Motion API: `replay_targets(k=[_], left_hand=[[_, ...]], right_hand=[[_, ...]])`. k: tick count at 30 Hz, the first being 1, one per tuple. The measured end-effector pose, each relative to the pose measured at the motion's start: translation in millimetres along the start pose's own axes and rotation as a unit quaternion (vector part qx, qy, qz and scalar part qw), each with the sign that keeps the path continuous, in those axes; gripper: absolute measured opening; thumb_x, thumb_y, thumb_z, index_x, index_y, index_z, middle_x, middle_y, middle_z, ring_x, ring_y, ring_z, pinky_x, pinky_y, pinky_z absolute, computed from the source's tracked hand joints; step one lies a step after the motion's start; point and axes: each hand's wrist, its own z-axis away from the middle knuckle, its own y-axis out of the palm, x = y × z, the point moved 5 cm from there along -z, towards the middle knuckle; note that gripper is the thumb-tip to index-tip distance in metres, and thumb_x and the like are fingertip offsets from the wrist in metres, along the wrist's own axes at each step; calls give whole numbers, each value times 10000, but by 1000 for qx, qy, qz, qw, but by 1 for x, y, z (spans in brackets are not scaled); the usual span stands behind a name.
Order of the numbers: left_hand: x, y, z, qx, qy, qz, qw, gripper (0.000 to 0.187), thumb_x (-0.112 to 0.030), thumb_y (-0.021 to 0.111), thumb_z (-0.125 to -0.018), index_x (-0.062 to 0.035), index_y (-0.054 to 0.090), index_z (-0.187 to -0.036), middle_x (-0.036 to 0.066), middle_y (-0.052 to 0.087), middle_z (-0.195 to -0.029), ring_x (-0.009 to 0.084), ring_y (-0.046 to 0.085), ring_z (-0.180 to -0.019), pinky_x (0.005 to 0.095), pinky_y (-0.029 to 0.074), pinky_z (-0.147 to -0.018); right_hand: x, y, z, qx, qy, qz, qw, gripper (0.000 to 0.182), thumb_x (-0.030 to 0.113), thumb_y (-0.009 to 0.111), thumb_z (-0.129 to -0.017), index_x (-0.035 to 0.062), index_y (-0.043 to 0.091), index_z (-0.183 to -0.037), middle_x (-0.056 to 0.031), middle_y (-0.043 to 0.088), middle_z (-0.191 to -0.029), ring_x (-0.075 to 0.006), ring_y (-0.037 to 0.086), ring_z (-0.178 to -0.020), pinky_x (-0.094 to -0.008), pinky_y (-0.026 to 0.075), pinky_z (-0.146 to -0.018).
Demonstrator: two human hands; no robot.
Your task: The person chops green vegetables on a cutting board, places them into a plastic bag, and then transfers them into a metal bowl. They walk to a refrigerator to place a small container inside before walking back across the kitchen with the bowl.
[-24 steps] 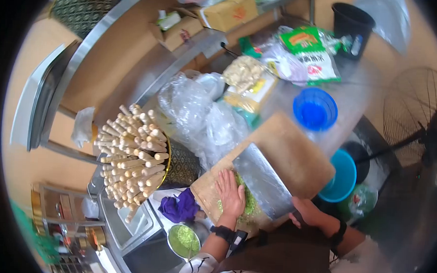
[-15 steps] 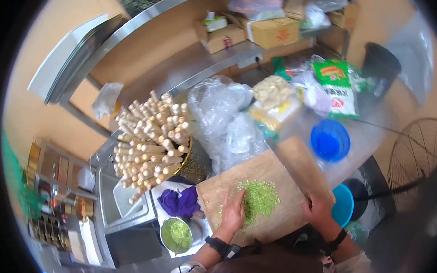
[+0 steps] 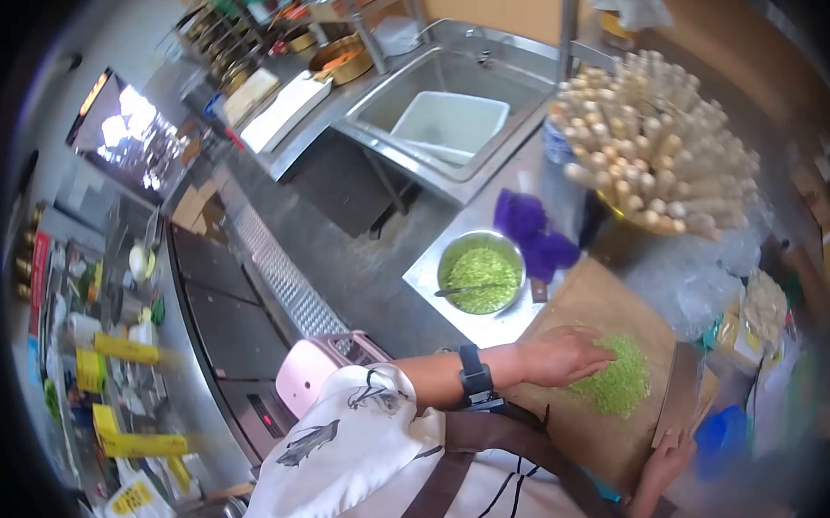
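Observation:
My left hand [image 3: 566,356] lies palm down over the wooden cutting board [image 3: 607,304], fingers stretched out and reaching the edge of a pile of finely chopped greens [image 3: 623,375]. My right hand [image 3: 667,460] grips a cleaver [image 3: 679,386] at the board's right side. Its wide blade points away from me, just right of the greens. Beyond the board's left corner stands a metal bowl [image 3: 445,251] of chopped greens, with a dark utensil handle [image 3: 474,289] across it. A purple cloth [image 3: 536,237] is bunched beside the bowl.
A tub packed with pale sticks [image 3: 661,149] stands behind the board, with clear plastic bags [image 3: 691,290] near it. A blue basin [image 3: 722,441] sits at right. A steel sink [image 3: 375,109] holding a white tub [image 3: 451,122] is farther off; a pink chair back [image 3: 303,379] is at left.
The view has swung left, so the board and bowl appear farther right and more of the kitchen shows. My left hand stays by the greens; my right still grips the cleaver.

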Motion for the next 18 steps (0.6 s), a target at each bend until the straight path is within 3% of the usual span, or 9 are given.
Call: replay_targets(k=[4,7,8,11,12,15,16,18], left_hand=[[9,-56,37,-101,-4,54,993,367,-24,542,-742,-26,518,-1108,141,599,-961,298,561,-939,386,469,-787],[17,-97,83,-204,15,26,978,465,42,544,-651,-27,511,-1110,140,553,-1072,299,567,-918,360,482,-736],[23,-109,102,-248,25,0,969,469,51,536,-653,-24,502,-1114,137,494,-1177,293,573,-898,359,485,-715],[42,-147,165,-253,-102,70,959,441,59,527,-671,-21,506,-1105,134,480,-1201,286,568,-914,369,483,-723],[50,-156,189,-292,-124,51,947,371,64,518,-695,-23,540,-1055,133,513,-1163,284,555,-947,375,469,-775],[65,-187,269,-394,-116,-107,905,299,53,520,-714,-21,574,-998,123,559,-1090,286,550,-973,396,441,-861],[70,-196,298,-411,-143,-132,891,239,14,545,-736,-27,594,-966,110,589,-1018,271,535,-1017,433,365,-961],[75,-209,355,-434,-222,-151,860,208,-38,558,-768,-28,593,-972,105,589,-1010,259,521,-1046,454,312,-998]], right_hand=[[86,1,-21,38,-60,-168,983,278,107,523,-857,-72,527,-1070,-165,527,-1010,-270,513,-906,-326,410,-798],[189,1,-20,142,-122,-197,962,260,94,515,-861,-73,528,-1060,-140,523,-1004,-227,512,-891,-288,405,-788],[212,11,-17,164,-154,-227,948,262,106,504,-876,-72,525,-1068,-120,519,-964,-198,510,-899,-303,419,-796],[293,29,2,237,-209,-271,909,247,82,506,-864,-80,526,-1050,-111,525,-931,-181,518,-843,-285,428,-763],[328,29,11,268,-264,-251,892,235,63,509,-851,-73,533,-1040,-100,529,-896,-169,522,-785,-272,430,-730],[442,17,47,429,-288,-126,847,319,226,515,-880,60,559,-1149,-195,501,-1218,-293,504,-1089,-329,404,-884],[472,18,59,404,-391,-131,817,292,192,523,-875,15,569,-1102,-167,570,-1099,-296,547,-1002,-326,421,-839],[518,32,79,421,-444,-134,779,278,181,527,-873,7,575,-1084,-154,584,-1032,-285,561,-930,-337,431,-802]])
